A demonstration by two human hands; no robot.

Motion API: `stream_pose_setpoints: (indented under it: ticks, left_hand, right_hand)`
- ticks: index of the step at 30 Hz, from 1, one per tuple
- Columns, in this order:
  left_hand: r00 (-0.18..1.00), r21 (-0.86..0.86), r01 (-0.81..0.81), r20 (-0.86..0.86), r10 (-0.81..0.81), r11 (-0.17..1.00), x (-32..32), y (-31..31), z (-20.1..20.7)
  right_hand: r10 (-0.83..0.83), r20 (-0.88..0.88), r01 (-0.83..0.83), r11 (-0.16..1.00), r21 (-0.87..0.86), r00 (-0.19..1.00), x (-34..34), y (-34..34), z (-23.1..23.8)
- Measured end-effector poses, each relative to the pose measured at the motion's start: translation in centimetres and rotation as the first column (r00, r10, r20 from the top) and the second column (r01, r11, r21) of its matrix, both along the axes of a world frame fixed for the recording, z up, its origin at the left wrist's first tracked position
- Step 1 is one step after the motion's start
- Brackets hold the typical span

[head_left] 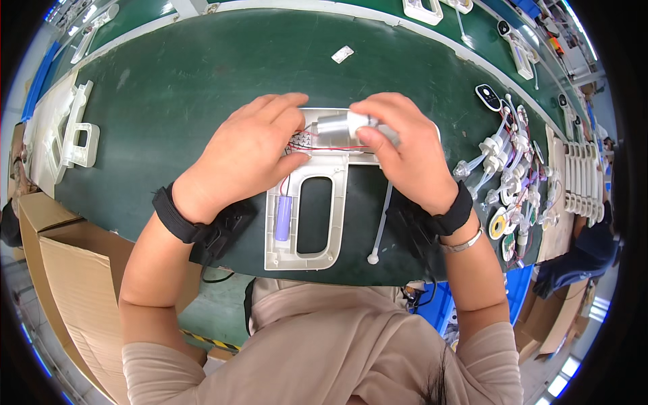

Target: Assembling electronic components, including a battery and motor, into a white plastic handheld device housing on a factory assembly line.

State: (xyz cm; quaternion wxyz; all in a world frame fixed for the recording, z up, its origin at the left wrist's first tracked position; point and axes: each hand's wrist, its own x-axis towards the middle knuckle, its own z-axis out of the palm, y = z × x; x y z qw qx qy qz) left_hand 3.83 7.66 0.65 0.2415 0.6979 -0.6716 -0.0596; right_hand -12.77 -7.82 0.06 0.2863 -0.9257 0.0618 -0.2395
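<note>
A white plastic housing half (pixel 335 223) with a looped handle lies on the green bench before me. My left hand (pixel 253 145) curls over its upper left part, thumb and fingers closed on it beside a bit of circuit board (pixel 301 140). In the upper right part, my right hand (pixel 410 148) pinches a silver cylindrical motor (pixel 332 128) by its white end, between thumb and fingers. Red and black wires (pixel 337 148) run along the housing. A purple cylindrical battery (pixel 283 218) sits in the handle's left channel. Below my right hand hangs a thin clear tube (pixel 383 219) with a white tip.
To the right lies a heap of wired pump parts and tubing (pixel 506 162), beside stacked white housings (pixel 582 172). Another white housing (pixel 82 138) lies at far left, above an open cardboard box (pixel 84 270). A small white piece (pixel 343 54) is on the bench's far side.
</note>
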Motion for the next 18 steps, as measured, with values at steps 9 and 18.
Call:
stream_pose_setpoints:
  ticks: [9, 18]
  left_hand:
    - [0.993, 0.013, 0.121, 0.004, -0.121, 0.993, 0.6, -0.1, 0.0]
    - [0.995, -0.088, -0.043, -0.089, 0.035, 0.995, -0.7, -0.2, -0.5]
  right_hand:
    - [-0.114, 0.069, 0.099, 0.976, 0.193, 0.991, 0.3, 0.0, -1.0]
    - [-0.195, 0.127, 0.160, 0.957, 0.242, 0.973, 0.4, -0.1, -1.3]
